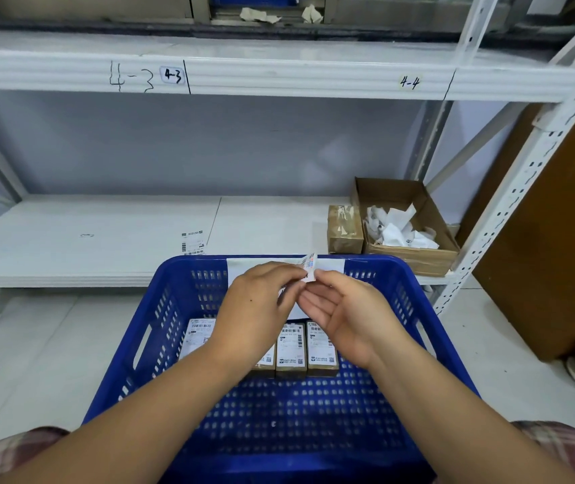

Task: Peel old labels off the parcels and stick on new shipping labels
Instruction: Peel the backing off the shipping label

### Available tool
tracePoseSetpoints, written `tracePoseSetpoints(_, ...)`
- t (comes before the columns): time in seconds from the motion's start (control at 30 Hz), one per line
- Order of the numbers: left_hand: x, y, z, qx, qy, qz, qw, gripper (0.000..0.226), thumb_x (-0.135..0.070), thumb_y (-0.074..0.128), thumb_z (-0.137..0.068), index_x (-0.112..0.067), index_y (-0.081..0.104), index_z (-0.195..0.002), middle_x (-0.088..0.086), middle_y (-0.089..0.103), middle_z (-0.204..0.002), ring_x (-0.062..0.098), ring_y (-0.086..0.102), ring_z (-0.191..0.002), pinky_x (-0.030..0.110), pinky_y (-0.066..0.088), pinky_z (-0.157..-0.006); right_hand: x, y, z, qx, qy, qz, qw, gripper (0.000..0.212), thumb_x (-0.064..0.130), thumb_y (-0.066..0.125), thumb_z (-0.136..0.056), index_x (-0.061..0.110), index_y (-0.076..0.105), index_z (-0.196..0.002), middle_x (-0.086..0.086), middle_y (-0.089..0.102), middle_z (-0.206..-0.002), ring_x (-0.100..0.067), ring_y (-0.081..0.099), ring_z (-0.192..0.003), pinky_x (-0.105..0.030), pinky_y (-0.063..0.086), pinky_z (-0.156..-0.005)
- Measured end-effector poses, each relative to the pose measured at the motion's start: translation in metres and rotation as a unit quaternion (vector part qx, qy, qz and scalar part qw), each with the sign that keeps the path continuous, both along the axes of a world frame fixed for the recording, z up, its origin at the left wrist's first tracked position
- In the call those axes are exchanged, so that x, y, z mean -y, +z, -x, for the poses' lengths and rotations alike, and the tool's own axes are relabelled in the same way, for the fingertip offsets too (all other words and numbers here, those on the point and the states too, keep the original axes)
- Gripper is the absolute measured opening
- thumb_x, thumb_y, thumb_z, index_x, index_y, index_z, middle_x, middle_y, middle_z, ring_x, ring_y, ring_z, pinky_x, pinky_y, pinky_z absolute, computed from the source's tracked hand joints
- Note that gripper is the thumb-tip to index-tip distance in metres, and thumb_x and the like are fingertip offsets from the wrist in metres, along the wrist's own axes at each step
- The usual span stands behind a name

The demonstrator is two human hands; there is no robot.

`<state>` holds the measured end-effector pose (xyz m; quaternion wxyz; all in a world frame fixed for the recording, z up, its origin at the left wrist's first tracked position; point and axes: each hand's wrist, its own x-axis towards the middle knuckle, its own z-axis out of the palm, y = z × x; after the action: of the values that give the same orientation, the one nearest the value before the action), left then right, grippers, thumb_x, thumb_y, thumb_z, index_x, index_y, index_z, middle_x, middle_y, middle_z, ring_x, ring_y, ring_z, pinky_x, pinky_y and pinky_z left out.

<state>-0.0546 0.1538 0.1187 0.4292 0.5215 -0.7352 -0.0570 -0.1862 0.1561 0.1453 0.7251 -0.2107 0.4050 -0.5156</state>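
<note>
Above the blue basket, both my grips pinch one small label: left hand on its left edge, right hand on its right, long axis near upright. Parcels lie directly below my hands. The scrap box sits up-right on the shelf, nearer my right hand.
</note>
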Motion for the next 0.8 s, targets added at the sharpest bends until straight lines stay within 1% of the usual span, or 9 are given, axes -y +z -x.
tracePoseSetpoints(0.07,-0.0005,-0.0001,-0.0002,0.018,0.012,0.004,1.0,0.019,-0.02,0.064,-0.083,-0.014,0.074,-0.098,-0.002,0.073,-0.094,0.015,0.067,-0.089,0.02,0.049,-0.08,-0.0003,0.0008,0.0009,0.001,0.003,0.004,1.0,0.01,0.0,0.055,-0.095,-0.005,0.063,-0.09,-0.017,0.071,-0.075,-0.02,0.073,-0.066,-0.025,0.061,-0.064)
tracePoseSetpoints(0.17,-0.0015,0.0012,0.0004,0.042,0.014,0.018,0.999,0.021,-0.021,0.061,-0.082,-0.014,0.074,-0.097,-0.002,0.073,-0.093,0.018,0.068,-0.087,0.029,0.053,-0.079,-0.0008,0.0012,0.0025,-0.008,0.008,0.01,1.0,0.012,0.002,0.056,-0.094,-0.004,0.064,-0.088,-0.017,0.071,-0.077,-0.02,0.073,-0.067,-0.026,0.061,-0.066)
tracePoseSetpoints(0.23,-0.0015,0.003,0.0009,0.033,0.006,0.014,0.999,0.021,-0.021,0.06,-0.083,-0.014,0.074,-0.098,-0.003,0.073,-0.094,0.015,0.068,-0.086,0.025,0.054,-0.076,-0.0006,0.0019,0.0036,-0.01,0.012,0.015,1.0,0.013,0.004,0.058,-0.094,-0.003,0.066,-0.087,-0.017,0.072,-0.079,-0.02,0.074,-0.069,-0.026,0.061,-0.068)
tracePoseSetpoints(0.33,-0.0011,0.0052,0.0012,0.022,0.002,0.02,1.0,0.02,-0.019,0.061,-0.083,-0.014,0.074,-0.097,-0.003,0.072,-0.094,0.01,0.066,-0.083,0.015,0.046,-0.076,0.0007,0.0034,0.0054,-0.02,0.022,0.036,0.999,0.01,0.002,0.059,-0.092,-0.003,0.067,-0.088,-0.016,0.072,-0.079,-0.019,0.074,-0.07,-0.025,0.06,-0.066)
tracePoseSetpoints(0.47,-0.0007,0.004,0.002,0.001,0.005,0.032,0.999,0.02,-0.018,0.061,-0.083,-0.011,0.074,-0.096,-0.001,0.073,-0.092,0.007,0.064,-0.079,0.019,0.048,-0.075,0.0028,0.0046,0.007,-0.048,0.031,0.063,0.996,0.01,-0.003,0.057,-0.092,-0.006,0.066,-0.091,-0.015,0.072,-0.081,-0.017,0.073,-0.072,-0.023,0.06,-0.067)
tracePoseSetpoints(0.8,-0.0005,-0.0006,0.0019,-0.025,-0.007,0.016,1.0,0.022,-0.017,0.058,-0.084,-0.01,0.074,-0.097,0.0,0.072,-0.092,0.006,0.061,-0.088,0.018,0.048,-0.078,0.0029,0.0038,0.0085,-0.075,0.042,0.072,0.994,0.011,-0.004,0.056,-0.093,-0.008,0.066,-0.091,-0.014,0.072,-0.077,-0.016,0.073,-0.071,-0.022,0.059,-0.065)
